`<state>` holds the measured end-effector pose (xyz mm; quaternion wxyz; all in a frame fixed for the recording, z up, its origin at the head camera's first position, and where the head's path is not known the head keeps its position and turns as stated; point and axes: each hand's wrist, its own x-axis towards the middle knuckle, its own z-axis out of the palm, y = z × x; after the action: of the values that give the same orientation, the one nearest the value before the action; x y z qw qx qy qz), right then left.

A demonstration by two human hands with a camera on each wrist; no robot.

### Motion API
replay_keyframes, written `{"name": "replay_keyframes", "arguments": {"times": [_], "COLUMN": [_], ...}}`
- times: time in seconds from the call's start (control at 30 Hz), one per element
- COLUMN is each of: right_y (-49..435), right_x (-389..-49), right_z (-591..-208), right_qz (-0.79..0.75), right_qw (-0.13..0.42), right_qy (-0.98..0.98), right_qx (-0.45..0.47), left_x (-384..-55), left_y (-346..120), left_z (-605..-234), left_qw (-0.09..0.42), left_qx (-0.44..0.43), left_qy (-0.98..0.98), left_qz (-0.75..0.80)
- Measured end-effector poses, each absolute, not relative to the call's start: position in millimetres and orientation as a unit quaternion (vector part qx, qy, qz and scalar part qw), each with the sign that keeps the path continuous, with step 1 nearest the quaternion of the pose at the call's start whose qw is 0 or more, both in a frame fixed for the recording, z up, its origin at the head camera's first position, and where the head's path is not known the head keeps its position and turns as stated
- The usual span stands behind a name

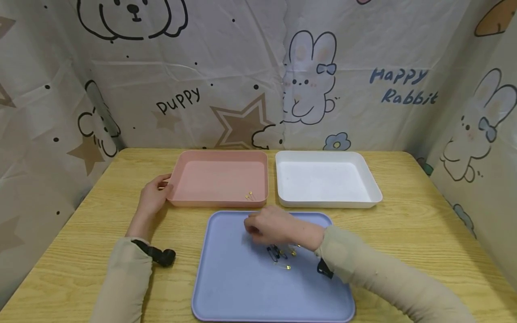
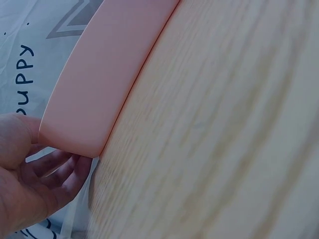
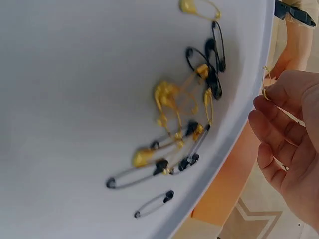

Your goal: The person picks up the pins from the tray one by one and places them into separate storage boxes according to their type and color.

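Observation:
My left hand (image 1: 153,196) holds the left side of the pink tray (image 1: 218,177), its thumb at the rim and its fingers bent against the outer wall. Several small gold safety pins (image 1: 250,196) lie in that tray's near right corner. Over the far part of the blue tray (image 1: 238,291), my right hand (image 1: 273,224) pinches a gold safety pin (image 3: 265,83) between thumb and forefinger. Below that hand, a loose group of black safety pins (image 3: 213,59) and gold safety pins (image 3: 167,93) lies on the blue tray, partly covered by the wrist in the head view.
A white tray (image 1: 327,177) stands to the right of the pink one at the back of the wooden table (image 1: 420,242). A printed cloth (image 1: 226,58) hangs behind and along both sides. Black straps (image 1: 155,253) circle the wrists.

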<state>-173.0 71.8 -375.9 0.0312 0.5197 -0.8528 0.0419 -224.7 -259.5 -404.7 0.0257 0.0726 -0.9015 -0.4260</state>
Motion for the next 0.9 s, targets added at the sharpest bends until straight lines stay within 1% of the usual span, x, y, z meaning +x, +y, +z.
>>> {"name": "replay_keyframes", "arguments": {"times": [0.13, 0.37, 0.73, 0.9], "right_y": [73.3, 75.4, 75.4, 73.4], "right_x": [-177.2, -184.7, -205.0, -211.7], "right_z": [-371.8, -363.0, -358.9, -355.2], "right_qz": [0.044, 0.058, 0.066, 0.066], "right_qw": [0.045, 0.034, 0.055, 0.054], "right_qy": [-0.852, -0.866, -0.883, -0.892], "right_qx": [0.52, 0.495, 0.461, 0.444], "left_x": [-225.1, -224.8, -224.9, -225.5], "left_y": [-259.6, -259.3, -259.8, -260.3], "left_z": [-405.1, -405.9, -405.4, -406.5], "left_qw": [0.022, 0.019, 0.018, 0.02], "left_qx": [0.072, 0.079, 0.078, 0.078], "left_qy": [-0.901, -0.899, -0.903, -0.902], "left_qz": [-0.427, -0.43, -0.422, -0.424]}}
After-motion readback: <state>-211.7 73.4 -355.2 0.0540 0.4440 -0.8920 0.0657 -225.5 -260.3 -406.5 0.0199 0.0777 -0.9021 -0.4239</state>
